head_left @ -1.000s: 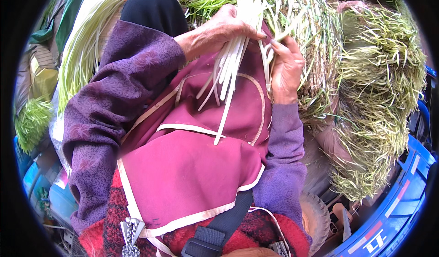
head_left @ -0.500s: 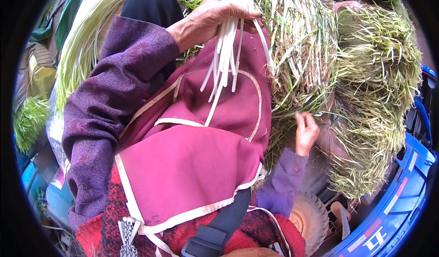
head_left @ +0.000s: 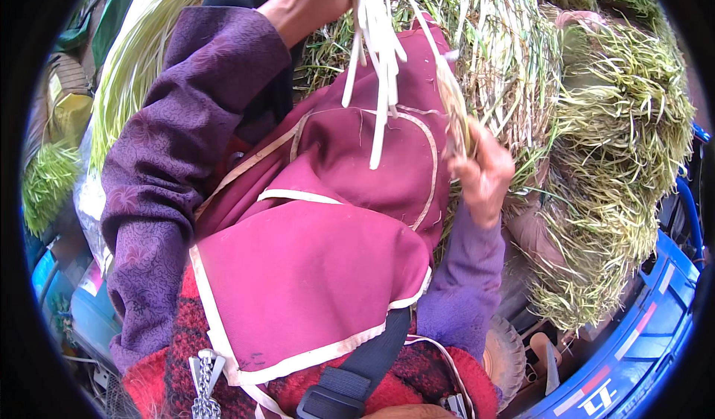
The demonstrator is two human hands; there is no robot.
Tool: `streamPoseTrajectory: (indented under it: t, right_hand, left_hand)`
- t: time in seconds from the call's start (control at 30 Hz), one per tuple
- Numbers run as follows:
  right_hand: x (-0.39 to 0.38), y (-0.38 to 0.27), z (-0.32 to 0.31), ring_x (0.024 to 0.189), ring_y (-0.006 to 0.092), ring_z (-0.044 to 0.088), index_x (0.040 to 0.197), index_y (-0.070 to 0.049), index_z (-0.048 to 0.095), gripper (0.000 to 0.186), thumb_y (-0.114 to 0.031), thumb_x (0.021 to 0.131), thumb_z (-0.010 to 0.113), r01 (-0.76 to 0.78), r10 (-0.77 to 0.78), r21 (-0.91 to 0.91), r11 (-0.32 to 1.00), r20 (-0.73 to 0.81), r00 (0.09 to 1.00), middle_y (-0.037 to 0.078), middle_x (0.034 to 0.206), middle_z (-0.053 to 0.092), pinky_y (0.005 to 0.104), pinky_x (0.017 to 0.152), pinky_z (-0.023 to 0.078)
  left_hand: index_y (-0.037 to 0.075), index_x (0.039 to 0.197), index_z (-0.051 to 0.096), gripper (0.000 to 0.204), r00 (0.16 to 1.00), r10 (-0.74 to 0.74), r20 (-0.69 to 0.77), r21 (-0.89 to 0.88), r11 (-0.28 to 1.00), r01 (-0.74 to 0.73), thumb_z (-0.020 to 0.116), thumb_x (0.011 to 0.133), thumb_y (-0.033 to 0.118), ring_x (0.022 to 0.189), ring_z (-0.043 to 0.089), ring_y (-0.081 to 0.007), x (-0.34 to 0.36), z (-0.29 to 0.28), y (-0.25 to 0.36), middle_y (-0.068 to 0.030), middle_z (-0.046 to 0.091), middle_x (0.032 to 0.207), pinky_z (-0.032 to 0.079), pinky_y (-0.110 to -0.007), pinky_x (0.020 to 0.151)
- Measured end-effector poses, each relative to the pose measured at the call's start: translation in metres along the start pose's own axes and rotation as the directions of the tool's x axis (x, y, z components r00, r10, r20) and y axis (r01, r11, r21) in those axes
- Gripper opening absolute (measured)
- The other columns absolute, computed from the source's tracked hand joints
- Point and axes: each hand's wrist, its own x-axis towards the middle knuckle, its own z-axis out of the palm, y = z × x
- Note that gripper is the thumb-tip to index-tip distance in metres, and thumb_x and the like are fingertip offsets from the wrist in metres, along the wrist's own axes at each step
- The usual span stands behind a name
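At the top edge, my left hand [head_left: 322, 0] is closed around a bunch of white stalks [head_left: 383, 54] that look like garlic chives. Their pale ends hang down over the maroon apron [head_left: 320, 270] on my lap. Part of that hand is cut off by the frame. To the right, my right hand [head_left: 484, 169] pinches a withered, brownish leaf [head_left: 454, 110], which runs up toward the bunch. Just beyond this hand lies a pile of stringy green and dried leaves [head_left: 506, 61].
On the left lie long pale chive-like leaves [head_left: 138, 69]. A bulky heap of yellow-green leaves [head_left: 618, 143] stands at the right. Past it are a blue metal vehicle panel [head_left: 633, 337] and a tyre [head_left: 503, 363].
My right hand has moved up and left from the pile's lower edge and now grips a withered leaf. My left hand with the bunch has shifted up and slightly left.
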Motion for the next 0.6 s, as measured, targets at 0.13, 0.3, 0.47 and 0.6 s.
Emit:
streamPoseTrajectory:
  t: [0.13,0.3,0.47,0.6]
  right_hand:
    - [-0.048,-0.013,0.013,0.053,0.014,0.057,0.105,0.011,0.053,0.059,-0.034,0.072,0.072,0.163,-0.205,-0.315,0.935,-0.104,0.973,0.01,0.069,0.061,0.0257,0.049,0.045]
    - [-0.089,-0.022,0.029,0.055,0.0181,0.061,0.101,0.008,0.058,0.034,-0.014,0.077,0.069,-0.064,0.035,-0.14,0.988,-0.198,0.979,0.013,0.071,0.063,0.0268,0.053,0.047]
    - [-0.118,-0.031,0.034,0.053,0.0204,0.061,0.094,0.008,0.06,0.026,-0.01,0.077,0.068,-0.1,0.046,-0.166,0.981,-0.299,0.953,0.014,0.065,0.061,0.0279,0.051,0.046]
    - [-0.152,-0.038,0.029,0.048,0.0236,0.059,0.088,0.009,0.061,0.017,-0.002,0.076,0.064,-0.112,0.009,-0.332,0.937,-0.297,0.955,0.015,0.061,0.058,0.0291,0.047,0.044]
  left_hand:
    - [0.009,0.074,0.049,0.017,0.953,0.25,0.172,-0.127,0.965,-0.231,0.062,0.073,-0.002,0.057,0.053,-0.0118,0.011,-0.004,-0.03,-0.0002,0.051,0.065,0.047,-0.026,0.048]
    - [0.009,0.074,0.048,0.017,0.965,0.189,0.18,-0.192,0.969,-0.154,0.059,0.074,-0.005,0.06,0.054,-0.0125,0.006,0.002,-0.058,0.0005,0.05,0.068,0.051,-0.029,0.06]
    - [0.008,0.076,0.048,0.017,0.98,0.129,0.154,-0.149,0.983,-0.106,0.06,0.074,-0.004,0.06,0.055,-0.0128,-0.001,0.005,-0.055,-0.0002,0.051,0.069,0.051,-0.029,0.058]
    - [0.008,0.078,0.048,0.017,0.982,0.123,0.146,-0.147,0.984,-0.101,0.06,0.075,-0.003,0.06,0.055,-0.0131,-0.005,0.007,-0.051,-0.0007,0.051,0.069,0.052,-0.029,0.056]
